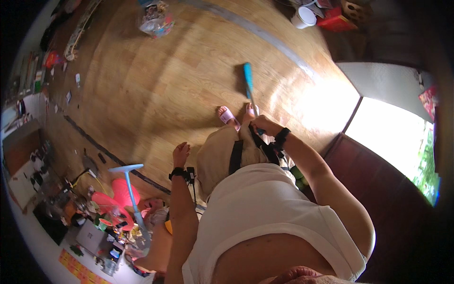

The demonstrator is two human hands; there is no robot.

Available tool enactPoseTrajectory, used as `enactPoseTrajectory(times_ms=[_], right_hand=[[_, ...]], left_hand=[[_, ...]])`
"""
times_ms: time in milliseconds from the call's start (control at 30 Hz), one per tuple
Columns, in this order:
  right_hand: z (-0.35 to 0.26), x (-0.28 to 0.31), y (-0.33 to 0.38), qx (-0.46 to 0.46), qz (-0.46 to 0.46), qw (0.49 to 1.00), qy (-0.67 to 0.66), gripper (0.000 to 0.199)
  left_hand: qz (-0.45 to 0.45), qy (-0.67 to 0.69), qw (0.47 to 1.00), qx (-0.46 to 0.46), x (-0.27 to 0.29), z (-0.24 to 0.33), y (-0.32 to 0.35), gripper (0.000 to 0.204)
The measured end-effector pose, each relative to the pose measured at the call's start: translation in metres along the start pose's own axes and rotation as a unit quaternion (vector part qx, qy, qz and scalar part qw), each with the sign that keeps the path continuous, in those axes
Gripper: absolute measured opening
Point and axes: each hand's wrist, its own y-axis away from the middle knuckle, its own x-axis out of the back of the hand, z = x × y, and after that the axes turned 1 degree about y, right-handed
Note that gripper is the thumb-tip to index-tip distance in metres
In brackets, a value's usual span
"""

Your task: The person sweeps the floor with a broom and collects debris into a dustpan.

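My right hand (pixel 267 125) is closed round the grey pole of what looks like a broom, in front of my right thigh. The broom's narrow blue head (pixel 248 75) is out beyond my feet, over the wood-look floor; its bristles cannot be made out. Hanging at my left side, my left hand (pixel 181 154) has its fingers loosely bent and apart, with nothing seen in it. A dark band with a small device circles each wrist. My feet, in pink slippers (pixel 229 115), stand just short of the broom head.
To the left, a light blue long-handled tool (pixel 126 168) leans near bright pink items (pixel 124 191) and a cluttered table with a laptop (pixel 91 237). A clear bag of mixed items (pixel 157 21) sits far ahead. A white bucket (pixel 303 18) stands far right, beyond the bright doorway light.
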Motion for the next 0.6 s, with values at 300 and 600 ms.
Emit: enactPoseTrajectory(times_ms=[300, 600], right_hand=[[-0.051, 0.054, -0.005, -0.055, 0.004, 0.988, -0.147, 0.002], [-0.098, 0.124, 0.034, -0.118, 0.204, 0.970, 0.064, 0.011]], left_hand=[[0.004, 0.005, 1.000, -0.003, 0.015, -0.016, -0.005, 0.038], [0.014, 0.048, 0.998, -0.039, -0.031, 0.036, -0.011, 0.033]])
